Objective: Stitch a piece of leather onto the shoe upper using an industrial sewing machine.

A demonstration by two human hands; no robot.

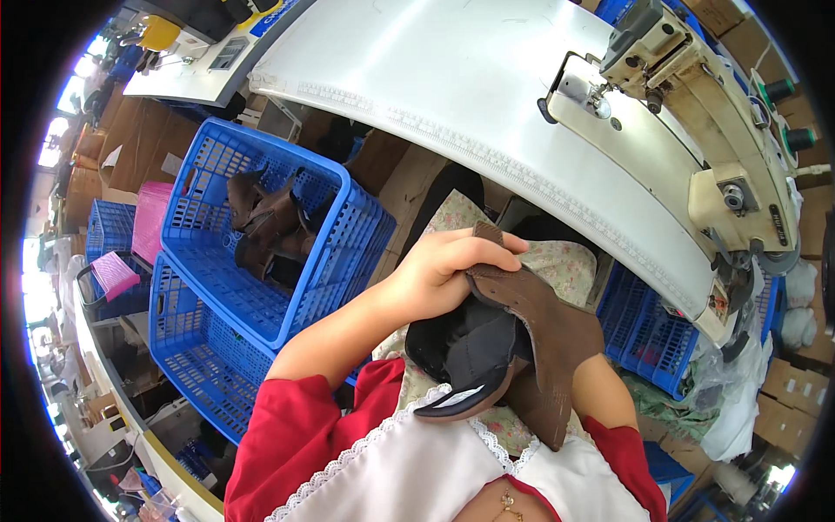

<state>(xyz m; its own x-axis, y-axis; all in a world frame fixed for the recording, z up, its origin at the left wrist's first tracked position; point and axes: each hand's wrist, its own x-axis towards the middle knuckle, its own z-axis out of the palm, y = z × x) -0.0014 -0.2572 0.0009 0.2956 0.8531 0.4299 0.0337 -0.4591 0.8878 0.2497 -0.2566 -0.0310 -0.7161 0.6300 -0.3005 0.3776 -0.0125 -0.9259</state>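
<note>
In front of my chest is a brown shoe upper (557, 331) with black lining, its opening spread and its flaps hanging down. My left hand (444, 270) is closed on its top edge, fingers curled over the brown leather near a small textured tab. From the right, my forearm reaches in behind the piece. My right hand is hidden by the leather, so its fingers do not show. A white label-like patch shows inside the lining.
To the left, a blue plastic basket (287, 326) holds several brown shoe pieces (274, 217), with another blue basket (196, 365) beneath it. Ahead stretches a white worktable (417, 65) with a ruler edge. A sewing machine (739, 174) stands at the right, above another blue crate (639, 326).
</note>
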